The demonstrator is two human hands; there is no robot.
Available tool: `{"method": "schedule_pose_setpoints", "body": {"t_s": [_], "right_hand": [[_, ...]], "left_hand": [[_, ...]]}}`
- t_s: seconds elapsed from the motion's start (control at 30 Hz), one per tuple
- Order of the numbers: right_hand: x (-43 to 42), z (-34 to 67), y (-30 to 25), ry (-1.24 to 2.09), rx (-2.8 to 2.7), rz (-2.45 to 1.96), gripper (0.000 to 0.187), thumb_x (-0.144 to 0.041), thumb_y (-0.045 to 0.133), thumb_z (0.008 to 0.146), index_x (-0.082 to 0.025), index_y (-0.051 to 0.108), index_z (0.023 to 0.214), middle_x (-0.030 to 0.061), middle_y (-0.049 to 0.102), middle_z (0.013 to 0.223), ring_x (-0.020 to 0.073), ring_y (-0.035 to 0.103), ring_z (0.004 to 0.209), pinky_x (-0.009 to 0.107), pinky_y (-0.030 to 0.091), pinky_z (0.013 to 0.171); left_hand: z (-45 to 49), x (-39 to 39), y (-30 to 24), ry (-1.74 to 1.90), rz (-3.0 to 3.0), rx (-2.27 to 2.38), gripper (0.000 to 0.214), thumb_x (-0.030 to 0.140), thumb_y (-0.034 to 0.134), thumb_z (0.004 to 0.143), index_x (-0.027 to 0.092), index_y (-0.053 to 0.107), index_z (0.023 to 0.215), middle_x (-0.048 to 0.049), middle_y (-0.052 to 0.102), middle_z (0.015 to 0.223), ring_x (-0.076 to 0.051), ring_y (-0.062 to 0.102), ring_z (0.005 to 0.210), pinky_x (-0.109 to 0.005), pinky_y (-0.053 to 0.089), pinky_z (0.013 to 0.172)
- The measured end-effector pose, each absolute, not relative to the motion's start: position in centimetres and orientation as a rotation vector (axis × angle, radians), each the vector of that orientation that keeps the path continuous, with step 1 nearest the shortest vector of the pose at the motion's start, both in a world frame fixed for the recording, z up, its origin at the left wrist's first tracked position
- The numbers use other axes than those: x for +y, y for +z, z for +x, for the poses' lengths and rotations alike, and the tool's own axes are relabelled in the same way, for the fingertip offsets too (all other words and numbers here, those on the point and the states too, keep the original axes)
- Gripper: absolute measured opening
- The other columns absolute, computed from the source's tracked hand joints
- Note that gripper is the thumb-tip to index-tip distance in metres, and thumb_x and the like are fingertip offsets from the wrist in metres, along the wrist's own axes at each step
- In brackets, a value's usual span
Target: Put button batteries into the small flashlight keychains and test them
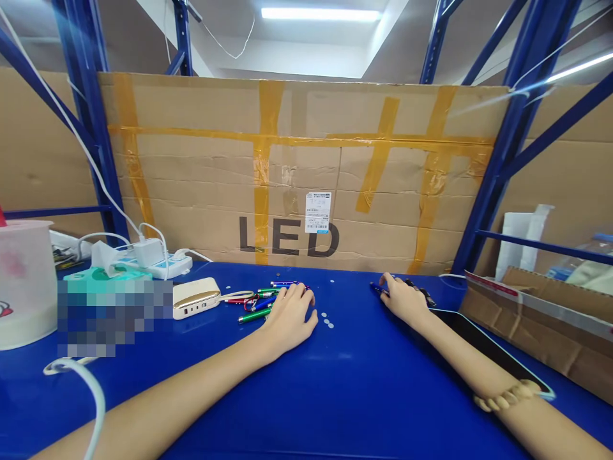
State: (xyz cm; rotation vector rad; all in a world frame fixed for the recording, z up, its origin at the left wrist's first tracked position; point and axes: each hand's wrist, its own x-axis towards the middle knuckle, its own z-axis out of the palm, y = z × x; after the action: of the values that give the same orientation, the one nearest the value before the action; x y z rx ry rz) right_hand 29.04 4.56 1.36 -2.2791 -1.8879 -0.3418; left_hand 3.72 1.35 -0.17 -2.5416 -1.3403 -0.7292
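Note:
My left hand [288, 315] lies palm down on the blue table [306, 396], its fingers curled over a small heap of coloured pen-like flashlights [256, 301] in green, blue and red. My right hand [401, 298] rests further right with its fingers bent over a dark blue flashlight [377, 289], and dark pieces lie just beyond it. Several small silver discs [327, 320] are scattered between the two hands. A beaded bracelet [505, 396] sits on my right forearm.
A beige power bank [195, 296] with a white cable lies left of the heap, beside a tissue pack [108, 271] and a power strip [158, 260]. A white tub [23, 281] stands far left. An open cardboard box [536, 319] sits at right. A taped cardboard sheet [306, 172] walls the back.

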Motion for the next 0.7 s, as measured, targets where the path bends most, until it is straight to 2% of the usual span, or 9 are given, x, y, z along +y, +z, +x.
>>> {"method": "schedule_pose_setpoints", "body": {"t_s": [0.13,0.23,0.3,0.5,0.6,0.7], "right_hand": [[4.6,29.2,1.5,-0.391,-1.841,-2.384,0.026,-0.015,0.039,0.084,-0.016,0.062,0.096,0.0133,0.055,0.11,0.0236,0.061,0.09,0.032,0.041,0.071],[4.5,29.2,1.4,-0.421,-1.787,-2.442,0.027,-0.015,0.041,0.083,-0.008,0.063,0.099,0.0193,0.055,0.11,0.0246,0.061,0.09,0.031,0.041,0.071],[4.4,29.3,1.4,-0.429,-1.782,-2.43,0.028,-0.015,0.042,0.083,-0.007,0.062,0.1,0.0201,0.057,0.108,0.0247,0.062,0.09,0.03,0.041,0.07],[4.6,28.6,1.5,-0.395,-1.95,-2.094,0.027,-0.018,0.041,0.083,-0.015,0.063,0.098,0.0109,0.061,0.102,0.0236,0.061,0.087,0.029,0.04,0.064],[4.3,27.4,1.3,-0.259,-2.011,-1.894,0.025,-0.021,0.043,0.082,-0.018,0.063,0.097,0.0065,0.063,0.096,0.0205,0.061,0.084,0.027,0.038,0.062],[3.4,25.8,1.3,-0.078,-2.027,-1.716,0.024,-0.021,0.045,0.08,-0.02,0.063,0.096,0.0037,0.062,0.092,0.0167,0.06,0.082,0.024,0.037,0.062]], "left_hand": [[3.1,1.2,1.1,-0.599,-2.342,-1.381,0.019,0.024,0.039,0.082,0.014,0.056,0.085,-0.0105,0.054,0.095,-0.025,0.049,0.092,-0.039,0.037,0.081],[2.2,1.2,2.7,-0.553,-2.265,-1.432,0.024,0.025,0.036,0.083,0.015,0.057,0.081,-0.0103,0.056,0.091,-0.026,0.051,0.091,-0.039,0.038,0.078],[1.4,1.2,3.6,-0.539,-2.24,-1.511,0.025,0.027,0.036,0.083,0.015,0.058,0.077,-0.009,0.057,0.088,-0.025,0.054,0.088,-0.038,0.039,0.076],[-2.1,-0.2,3.5,-0.354,-2.314,-1.675,0.026,0.042,0.046,0.08,0.019,0.059,0.078,-0.006,0.058,0.081,-0.025,0.057,0.081,-0.035,0.042,0.068],[-3.6,-1.1,2.4,-0.329,-2.407,-1.652,0.022,0.035,0.045,0.082,0.021,0.056,0.094,-0.0048,0.058,0.087,-0.022,0.057,0.081,-0.034,0.043,0.069],[-3.6,-1.3,1.8,-0.355,-2.428,-1.578,0.019,0.027,0.041,0.084,0.022,0.055,0.096,-0.0044,0.056,0.09,-0.02,0.057,0.082,-0.032,0.043,0.072]]}}
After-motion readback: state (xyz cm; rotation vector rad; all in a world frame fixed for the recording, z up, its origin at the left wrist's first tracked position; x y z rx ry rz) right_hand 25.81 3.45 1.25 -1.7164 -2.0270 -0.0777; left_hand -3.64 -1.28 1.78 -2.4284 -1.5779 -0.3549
